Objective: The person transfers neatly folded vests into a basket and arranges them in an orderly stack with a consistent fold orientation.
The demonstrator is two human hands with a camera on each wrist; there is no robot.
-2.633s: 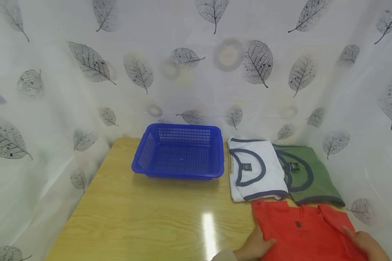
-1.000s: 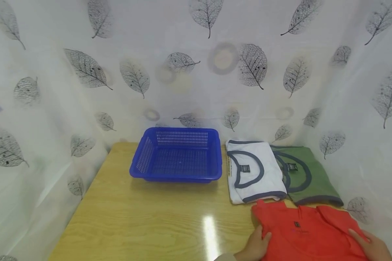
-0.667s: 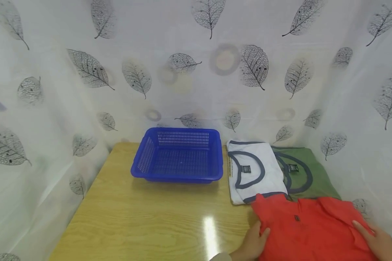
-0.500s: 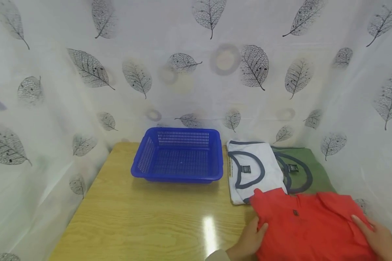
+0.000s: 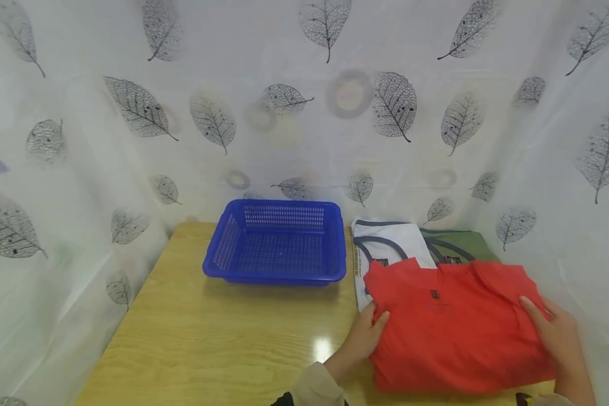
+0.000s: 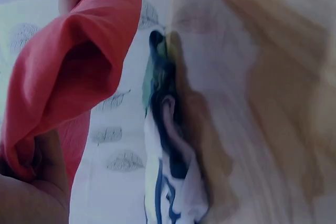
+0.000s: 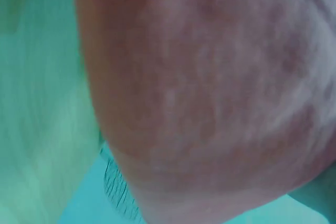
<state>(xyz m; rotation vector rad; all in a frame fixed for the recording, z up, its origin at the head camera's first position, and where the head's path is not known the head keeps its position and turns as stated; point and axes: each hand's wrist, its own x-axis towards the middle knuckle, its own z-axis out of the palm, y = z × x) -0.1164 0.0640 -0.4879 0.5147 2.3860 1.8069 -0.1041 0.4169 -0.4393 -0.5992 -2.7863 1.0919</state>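
Observation:
A folded red shirt (image 5: 457, 332) hangs above the table at the right, its small dark label (image 5: 435, 294) facing up. My left hand (image 5: 362, 334) grips its left side, thumb on top. On its right side my right hand (image 5: 555, 330) holds it with the thumb over the cloth. In the left wrist view the red shirt (image 6: 79, 72) is off the table, its folded edge gaping. A folded white shirt (image 5: 411, 239) and a folded green shirt (image 5: 467, 239), both with dark trim, lie behind and are partly hidden by it. The right wrist view is mostly filled by blurred skin.
An empty blue plastic basket (image 5: 279, 248) stands at the back middle of the wooden table (image 5: 223, 338), left of the white shirt. Pale leaf-print curtains (image 5: 264, 141) surround the table at the back and both sides.
Both hands have lifted the red shirt from the front right and carried it up, back and slightly left, so it now covers the front of the white and green shirts. The basket stays in place.

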